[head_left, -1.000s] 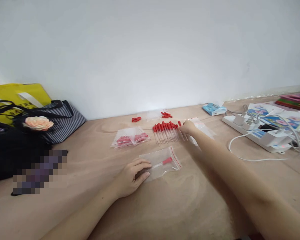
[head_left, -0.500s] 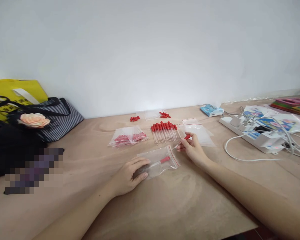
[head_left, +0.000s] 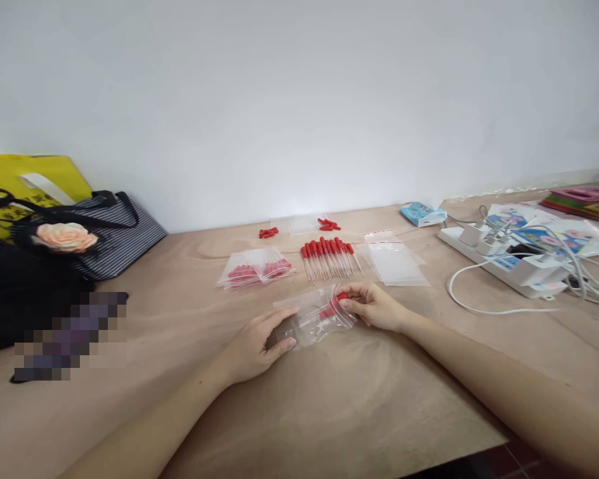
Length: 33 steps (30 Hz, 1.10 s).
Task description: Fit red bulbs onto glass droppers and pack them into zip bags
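Observation:
A clear zip bag [head_left: 307, 318] lies on the table in front of me, with one red-bulbed dropper inside. My left hand [head_left: 257, 342] closes its thumb and fingers on the bag's left end. At the bag's right, zipped end, my right hand [head_left: 379, 307] pinches a second red-bulbed dropper [head_left: 343, 297] by its bulb. That dropper's thin clear tube points left into the bag. Just beyond lies a row of several red-bulbed droppers [head_left: 329, 256]. Filled bags [head_left: 247, 271] are stacked left of the row, and flat clear bags [head_left: 397, 263] lie to its right.
Two small heaps of red bulbs, one left [head_left: 268, 233] and one right [head_left: 329, 224], lie near the wall. A white power strip [head_left: 519, 276] with cables and a blue packet [head_left: 422, 214] are at right. A striped bag [head_left: 122, 233] and yellow bag [head_left: 54, 173] stand at left.
My right hand has moved left and slightly down, bringing its dropper from beside the row into the bag's open end. The left hand keeps its hold on the bag.

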### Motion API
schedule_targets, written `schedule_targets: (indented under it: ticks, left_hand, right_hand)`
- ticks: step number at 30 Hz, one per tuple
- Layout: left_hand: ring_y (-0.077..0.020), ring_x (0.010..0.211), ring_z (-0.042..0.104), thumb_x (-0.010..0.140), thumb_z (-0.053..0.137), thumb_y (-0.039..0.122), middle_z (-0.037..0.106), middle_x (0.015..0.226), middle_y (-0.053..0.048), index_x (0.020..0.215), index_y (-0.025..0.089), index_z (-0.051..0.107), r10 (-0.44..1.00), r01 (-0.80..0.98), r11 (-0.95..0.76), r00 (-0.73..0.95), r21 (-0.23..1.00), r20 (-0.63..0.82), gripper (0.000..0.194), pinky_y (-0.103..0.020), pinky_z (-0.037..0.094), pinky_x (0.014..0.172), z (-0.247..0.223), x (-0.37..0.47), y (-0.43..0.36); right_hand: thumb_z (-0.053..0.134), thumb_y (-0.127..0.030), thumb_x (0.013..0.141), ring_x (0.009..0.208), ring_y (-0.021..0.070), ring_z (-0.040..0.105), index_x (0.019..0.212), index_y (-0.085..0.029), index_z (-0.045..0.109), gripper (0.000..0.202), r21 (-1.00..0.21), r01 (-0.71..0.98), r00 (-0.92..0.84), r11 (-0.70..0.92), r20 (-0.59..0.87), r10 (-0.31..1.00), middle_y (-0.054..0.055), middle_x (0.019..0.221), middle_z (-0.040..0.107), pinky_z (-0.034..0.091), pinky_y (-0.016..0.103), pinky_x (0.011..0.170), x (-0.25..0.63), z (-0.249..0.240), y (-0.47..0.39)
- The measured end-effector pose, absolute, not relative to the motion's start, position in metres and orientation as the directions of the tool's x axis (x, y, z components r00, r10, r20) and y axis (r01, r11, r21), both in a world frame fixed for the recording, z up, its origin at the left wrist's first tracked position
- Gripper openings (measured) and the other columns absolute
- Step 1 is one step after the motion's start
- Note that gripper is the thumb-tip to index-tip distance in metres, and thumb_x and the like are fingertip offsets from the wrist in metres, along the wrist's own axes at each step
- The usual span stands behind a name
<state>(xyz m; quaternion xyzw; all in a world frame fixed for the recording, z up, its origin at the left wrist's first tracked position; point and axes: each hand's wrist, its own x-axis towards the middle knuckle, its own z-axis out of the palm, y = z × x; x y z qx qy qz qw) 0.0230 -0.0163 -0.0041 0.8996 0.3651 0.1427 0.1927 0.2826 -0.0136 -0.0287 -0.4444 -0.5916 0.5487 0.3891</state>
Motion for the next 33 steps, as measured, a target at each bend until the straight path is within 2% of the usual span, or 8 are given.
schedule_targets:
  ticks: [2, 4, 9, 15, 22, 27, 30, 33]
  left_hand:
    - [-0.0213, 0.113, 0.046, 0.083, 0.045, 0.034, 0.049, 0.125, -0.005, 0.125, 0.023, 0.038, 0.713, 0.602, -0.659, 0.691, 0.451, 0.120, 0.044, -0.036, 0.039, 0.094, -0.005, 0.023, -0.016]
    - [-0.0215, 0.113, 0.046, 0.083, 0.045, 0.034, 0.049, 0.125, -0.005, 0.125, 0.023, 0.038, 0.712, 0.600, -0.660, 0.692, 0.452, 0.122, 0.044, -0.036, 0.039, 0.094, -0.005, 0.023, -0.016]
    - [-0.0217, 0.112, 0.046, 0.083, 0.046, 0.034, 0.050, 0.124, -0.005, 0.125, 0.024, 0.038, 0.710, 0.603, -0.665, 0.694, 0.441, 0.122, 0.043, -0.038, 0.039, 0.093, -0.004, 0.023, -0.016]
    - [-0.0218, 0.115, 0.044, 0.083, 0.045, 0.035, 0.049, 0.125, -0.006, 0.124, 0.023, 0.039, 0.714, 0.608, -0.661, 0.689, 0.440, 0.121, 0.043, -0.038, 0.037, 0.095, -0.004, 0.023, -0.016]
    - [-0.0220, 0.114, 0.045, 0.083, 0.047, 0.034, 0.050, 0.124, -0.006, 0.124, 0.022, 0.040, 0.719, 0.610, -0.658, 0.684, 0.441, 0.127, 0.043, -0.038, 0.038, 0.094, -0.004, 0.023, -0.015]
    - [-0.0208, 0.115, 0.045, 0.084, 0.043, 0.030, 0.047, 0.127, -0.007, 0.118, 0.022, 0.049, 0.677, 0.575, -0.691, 0.727, 0.439, 0.112, 0.035, -0.038, 0.037, 0.096, -0.004, 0.024, -0.014]
    - [-0.0208, 0.119, 0.040, 0.086, 0.041, 0.029, 0.043, 0.131, -0.005, 0.123, 0.026, 0.045, 0.659, 0.568, -0.707, 0.746, 0.421, 0.101, 0.037, -0.040, 0.034, 0.098, -0.005, 0.023, -0.014]
    - [-0.0213, 0.122, 0.035, 0.088, 0.038, 0.027, 0.038, 0.134, -0.002, 0.124, 0.032, 0.043, 0.638, 0.569, -0.723, 0.767, 0.391, 0.064, 0.037, -0.042, 0.032, 0.099, -0.005, 0.022, -0.014]
  right_hand:
    - [0.058, -0.039, 0.072, 0.035, 0.0022, 0.033, 0.091, -0.015, 0.054, 0.031, -0.982, 0.185, -0.287, -0.029, -0.082, 0.954, -0.006, 0.054, 0.049, 0.025, 0.017, 0.034, 0.282, -0.028, -0.013]
    - [0.057, -0.037, 0.072, 0.033, 0.0025, 0.034, 0.093, -0.016, 0.050, 0.031, -0.979, 0.203, -0.238, -0.028, -0.077, 0.968, -0.007, 0.055, 0.049, 0.024, 0.016, 0.031, 0.281, -0.028, -0.012]
    - [0.058, -0.037, 0.071, 0.028, 0.0023, 0.035, 0.078, -0.019, 0.041, 0.026, -0.978, 0.204, -0.152, -0.047, -0.079, 0.985, -0.009, 0.052, 0.049, 0.023, 0.015, 0.028, 0.278, -0.026, -0.013]
    - [0.059, -0.040, 0.070, 0.029, 0.0035, 0.037, 0.074, -0.019, 0.041, 0.028, -0.980, 0.184, -0.116, -0.079, -0.101, 0.988, -0.008, 0.048, 0.049, 0.023, 0.015, 0.028, 0.278, -0.026, -0.012]
    - [0.058, -0.038, 0.069, 0.044, 0.0064, 0.043, 0.064, -0.015, 0.056, 0.023, -0.949, 0.308, -0.170, 0.063, 0.010, 0.985, -0.003, 0.054, 0.054, 0.031, 0.018, 0.040, 0.274, -0.034, -0.010]
    - [0.048, -0.043, 0.075, 0.035, 0.0058, 0.035, 0.058, -0.016, 0.054, 0.033, -0.936, 0.347, -0.257, 0.053, -0.041, 0.965, -0.006, 0.040, 0.041, 0.025, 0.019, 0.038, 0.281, -0.027, -0.010]
    - [0.046, -0.044, 0.076, 0.034, 0.0062, 0.035, 0.058, -0.017, 0.050, 0.033, -0.908, 0.418, -0.115, 0.017, -0.034, 0.993, -0.006, 0.042, 0.042, 0.025, 0.019, 0.037, 0.292, -0.023, 0.001]
    - [0.052, -0.033, 0.072, 0.047, 0.0092, 0.048, 0.064, -0.017, 0.053, 0.017, -0.799, 0.601, 0.126, 0.016, 0.114, 0.985, -0.002, 0.056, 0.054, 0.034, 0.020, 0.047, 0.306, -0.018, 0.024]
